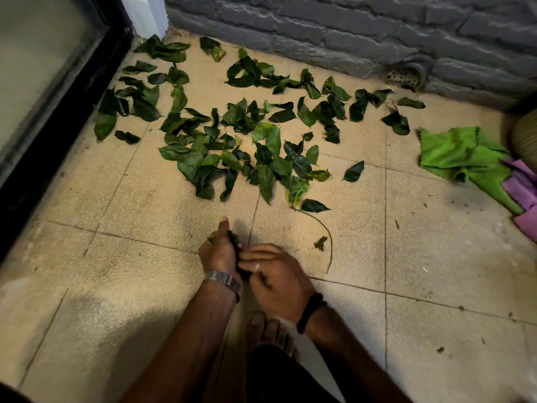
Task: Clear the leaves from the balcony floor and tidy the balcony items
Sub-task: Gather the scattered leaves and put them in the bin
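Observation:
Several dark green leaves (232, 141) lie scattered over the beige tiled floor (116, 257), from the far left corner to the middle. A thin bare stem (327, 234) curves on the tiles near my hands. My left hand (219, 251), with a metal watch on the wrist, is closed around a small bunch of leaves (232, 237). My right hand (276, 271), with a black band on the wrist, touches the same bunch from the right, fingers pressed against it.
A green cloth (462, 154) and a purple cloth (520, 184) lie crumpled at the right. A grey stone wall (348, 30) with a drain grate (404, 75) runs along the back. A black-framed glass door (43, 126) bounds the left. My bare foot (270, 330) is below my hands.

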Motion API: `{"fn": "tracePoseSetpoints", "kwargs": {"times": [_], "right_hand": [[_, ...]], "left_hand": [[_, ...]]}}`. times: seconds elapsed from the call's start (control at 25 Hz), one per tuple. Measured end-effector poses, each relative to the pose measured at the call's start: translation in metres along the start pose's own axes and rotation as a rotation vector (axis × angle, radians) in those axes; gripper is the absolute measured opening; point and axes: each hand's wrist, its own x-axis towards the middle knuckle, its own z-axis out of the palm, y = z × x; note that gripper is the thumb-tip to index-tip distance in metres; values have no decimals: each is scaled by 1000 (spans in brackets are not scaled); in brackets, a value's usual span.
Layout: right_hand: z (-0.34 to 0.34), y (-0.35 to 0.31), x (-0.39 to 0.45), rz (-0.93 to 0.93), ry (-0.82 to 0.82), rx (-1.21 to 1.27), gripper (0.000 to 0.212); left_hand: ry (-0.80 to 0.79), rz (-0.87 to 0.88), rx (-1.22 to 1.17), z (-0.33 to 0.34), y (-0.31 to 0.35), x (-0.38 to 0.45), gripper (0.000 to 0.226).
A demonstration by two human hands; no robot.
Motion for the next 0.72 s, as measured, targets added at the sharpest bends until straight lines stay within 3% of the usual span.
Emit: {"fn": "tracePoseSetpoints", "kwargs": {"times": [0.08, 0.16, 0.28, 0.4, 0.52, 0.64, 0.72], "right_hand": [[-22, 21, 8, 107, 173, 45, 32], [-46, 56, 25, 279, 296, -77, 32], [-65, 102, 40, 396, 179, -389, 43], [-69, 120, 40, 359, 126, -480, 30], [-77, 118, 38, 396, 333, -352, 18], [-77, 85, 38, 467, 576, 14, 19], [-63, 44, 37, 374, 594, 185, 22]], "left_hand": [[11, 1, -50, 1, 9, 4, 39], [-26, -20, -84, 2, 17, 4, 40], [-62, -61, -56, 0, 10, 2, 38], [-77, -86, -38, -5, 4, 2, 36], [-82, -60, -64, -6, 6, 3, 37], [-128, -74, -50, -5, 7, 1, 39], [-182, -88, -69, -4, 6, -2, 37]]}}
